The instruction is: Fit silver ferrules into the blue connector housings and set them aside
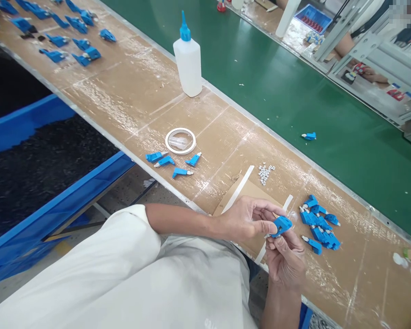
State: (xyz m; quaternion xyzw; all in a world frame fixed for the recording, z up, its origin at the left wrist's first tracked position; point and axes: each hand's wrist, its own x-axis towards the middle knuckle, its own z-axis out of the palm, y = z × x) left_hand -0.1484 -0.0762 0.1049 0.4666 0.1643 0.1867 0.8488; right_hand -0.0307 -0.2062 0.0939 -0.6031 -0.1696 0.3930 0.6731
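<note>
Above the near edge of the brown bench [222, 137], a small blue plastic part [282, 225] is held up in front of the person's body, between both hands. The left hand [241, 219] reaches in from the left, pinching the part between thumb and fingers, while the right hand [287, 258], curled just below, grips its lower end with the thumb; the farther fingertips are hidden. Beneath the hands lies a cardboard sheet [258, 194] edged with white strips [239, 187], and beyond its far side sits a scatter of tiny pale bits [266, 173]. Just right of the hands is a heap of similar blue parts [308, 217]. Farther left along the bench, four more blue pieces [181, 172] lie near a roll of tape [180, 152], with a white bottle [188, 68] standing upright behind, its nozzle blue. One lone blue piece [309, 136] rests on the green surface [260, 82] past the bench. To the left, a blue bin [71, 197] holds dark bits [55, 160]. Across the green surface, a co-worker's hand [373, 75] holds something red.
</note>
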